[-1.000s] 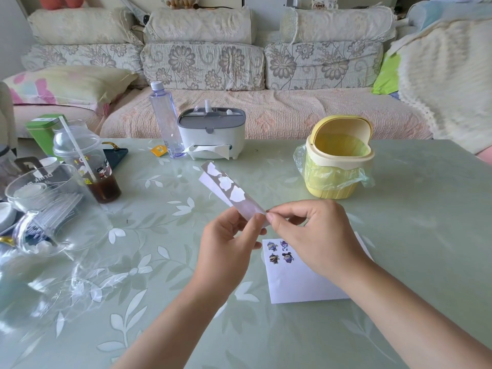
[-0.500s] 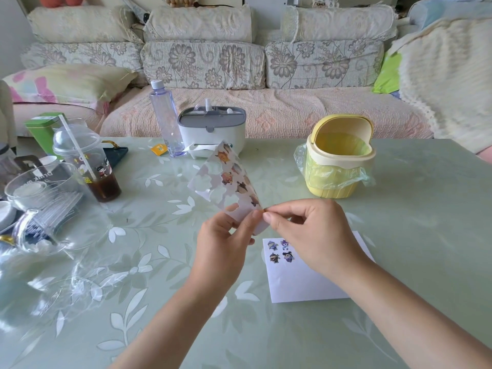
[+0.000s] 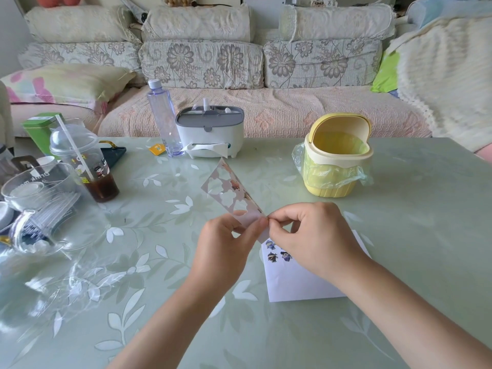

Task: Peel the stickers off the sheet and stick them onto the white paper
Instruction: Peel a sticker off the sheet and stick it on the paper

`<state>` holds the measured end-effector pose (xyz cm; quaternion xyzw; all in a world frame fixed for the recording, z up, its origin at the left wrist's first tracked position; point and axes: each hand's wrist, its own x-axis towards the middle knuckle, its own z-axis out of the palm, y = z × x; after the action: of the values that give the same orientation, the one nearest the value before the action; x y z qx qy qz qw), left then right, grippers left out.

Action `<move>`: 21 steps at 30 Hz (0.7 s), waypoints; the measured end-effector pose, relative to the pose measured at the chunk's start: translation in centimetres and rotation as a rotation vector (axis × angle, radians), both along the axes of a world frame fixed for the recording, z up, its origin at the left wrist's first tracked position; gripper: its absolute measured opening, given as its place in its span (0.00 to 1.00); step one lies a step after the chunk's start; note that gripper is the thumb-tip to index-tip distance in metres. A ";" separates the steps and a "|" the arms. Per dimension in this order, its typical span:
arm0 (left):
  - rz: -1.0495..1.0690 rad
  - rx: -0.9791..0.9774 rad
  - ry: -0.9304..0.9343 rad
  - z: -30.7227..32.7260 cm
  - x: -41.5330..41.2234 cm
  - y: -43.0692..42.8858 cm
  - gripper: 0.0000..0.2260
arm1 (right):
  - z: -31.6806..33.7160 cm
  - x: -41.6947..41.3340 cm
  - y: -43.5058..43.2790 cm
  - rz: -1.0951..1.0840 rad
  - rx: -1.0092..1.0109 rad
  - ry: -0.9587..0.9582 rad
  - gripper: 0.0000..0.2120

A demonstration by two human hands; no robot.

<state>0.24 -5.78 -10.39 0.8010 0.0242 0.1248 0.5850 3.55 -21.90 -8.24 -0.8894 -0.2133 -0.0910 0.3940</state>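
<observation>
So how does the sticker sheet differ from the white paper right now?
The sticker sheet is held in the air; the white paper lies flat on the table. The sticker sheet is a narrow strip with empty cut-outs; the white paper is wider. Both carry cartoon stickers.

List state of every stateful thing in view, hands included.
sticker sheet: held up, several cut-outs empty, some stickers left
white paper: lying flat, three stuck stickers showing
left hand: pinches sheet's near end
right hand: pinches sheet's near corner
yellow bin: lid open, bag-lined
bottle: upright, capped
drink cup: lidded, straw in
</observation>
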 end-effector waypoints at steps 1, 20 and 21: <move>0.009 0.009 0.002 0.2 -0.1 -0.1 0.09 | 0.0 0.0 0.0 -0.010 0.008 0.007 0.06; 0.072 -0.242 0.160 0.7 -0.6 -0.7 0.07 | -0.8 1.0 0.4 -0.040 0.255 0.133 0.07; 0.068 -0.251 0.179 0.6 -0.7 -0.8 0.12 | -1.0 0.9 0.5 -0.067 0.225 0.077 0.06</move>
<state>-0.41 -6.56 -9.75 0.7284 0.1188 0.0685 0.6713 4.40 -21.37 -9.23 -0.8490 -0.1568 -0.0932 0.4958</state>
